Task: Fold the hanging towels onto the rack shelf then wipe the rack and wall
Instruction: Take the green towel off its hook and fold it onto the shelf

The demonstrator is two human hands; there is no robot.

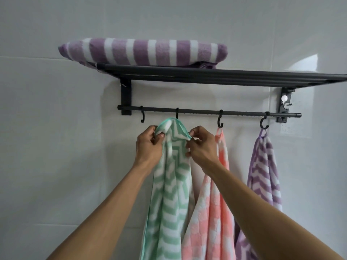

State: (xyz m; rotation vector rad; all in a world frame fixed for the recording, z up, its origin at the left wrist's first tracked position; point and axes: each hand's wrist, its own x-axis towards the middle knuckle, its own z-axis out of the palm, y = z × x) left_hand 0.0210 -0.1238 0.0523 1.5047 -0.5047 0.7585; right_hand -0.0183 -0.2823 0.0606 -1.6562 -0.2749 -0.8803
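Note:
A green and white zigzag towel (pixel 169 194) hangs below the second hook (pixel 177 115) of the black rack. My left hand (pixel 148 145) pinches its top left edge, and my right hand (pixel 201 145) pinches its top right edge. I cannot tell whether the towel's top still touches the hook. A pink and white towel (pixel 212 212) hangs from the third hook (pixel 220 121). A purple zigzag towel (pixel 262 175) hangs from the fourth hook (pixel 264 123). A folded purple and white striped towel (pixel 144 51) lies on the left part of the rack shelf (pixel 225 76).
The first hook (pixel 142 117) on the rail (pixel 197 111) is bare. Two black brackets (pixel 126 98) fix the rack to the white tiled wall (pixel 56 147). The right half of the shelf carries nothing.

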